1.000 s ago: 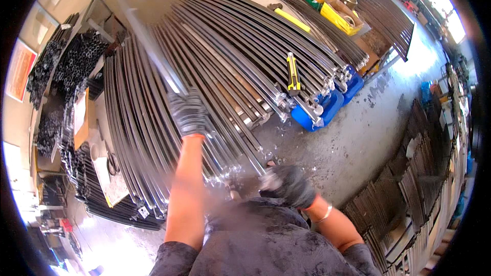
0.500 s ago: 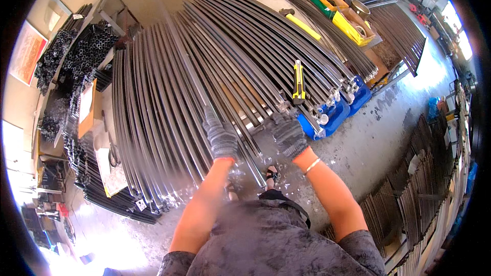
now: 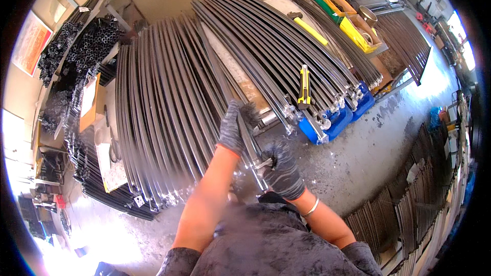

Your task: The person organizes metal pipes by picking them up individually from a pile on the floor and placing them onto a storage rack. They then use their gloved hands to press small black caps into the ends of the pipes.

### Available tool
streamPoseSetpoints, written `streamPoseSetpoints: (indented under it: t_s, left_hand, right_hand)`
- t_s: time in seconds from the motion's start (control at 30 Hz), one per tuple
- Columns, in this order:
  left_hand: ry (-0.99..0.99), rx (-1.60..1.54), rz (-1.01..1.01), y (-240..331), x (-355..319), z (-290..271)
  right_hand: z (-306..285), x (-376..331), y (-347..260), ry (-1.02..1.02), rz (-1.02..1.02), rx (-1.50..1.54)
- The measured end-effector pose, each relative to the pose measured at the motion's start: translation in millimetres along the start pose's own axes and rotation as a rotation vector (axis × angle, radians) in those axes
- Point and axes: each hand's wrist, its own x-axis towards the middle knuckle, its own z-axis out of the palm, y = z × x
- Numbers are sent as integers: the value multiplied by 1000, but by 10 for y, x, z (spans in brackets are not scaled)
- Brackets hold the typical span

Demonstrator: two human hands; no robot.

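Long dark metal tubes (image 3: 163, 97) lie side by side on a bench, many of their near ends wrapped in clear film. My left hand (image 3: 235, 128), in a dark grey knitted glove, is closed around a few tubes (image 3: 249, 145) near their near ends. My right hand (image 3: 283, 171), gloved alike, is closed at these tube ends, beside a whitish, film-like bit; its fingertips are partly hidden. Right of both hands lies another row of tubes (image 3: 266, 66), with a yellow and black utility knife (image 3: 304, 88) on top.
Blue supports (image 3: 335, 125) sit under the right row's ends. A yellow-handled hammer (image 3: 311, 30) and parts bins (image 3: 355, 33) lie farther right. Tube bundles (image 3: 94, 43) fill a rack at left. More bars (image 3: 394, 204) stand at lower right. A cardboard piece (image 3: 91, 103) rests at left.
The middle tubes have shifted left, widening the gap that bares the pale board. My left hand has moved right and up; my right hand has come left and down to the tube ends.
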Motion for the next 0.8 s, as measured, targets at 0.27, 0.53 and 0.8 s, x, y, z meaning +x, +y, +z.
streamPoseSetpoints:
  t_s: [0.27, 0.53, 0.8]
  left_hand:
    - [76, 369, 354, -64, -45, 313]
    - [252, 757, 585, 210, 37, 490]
    - [455, 1039, 562, 748, -124, 1]
  right_hand:
    - [-161, -123, -17, -299, 92, -517]
    - [-245, -213, -171, -405, -137, -255]
    - [-1226, -520, 883, -326, -36, -752]
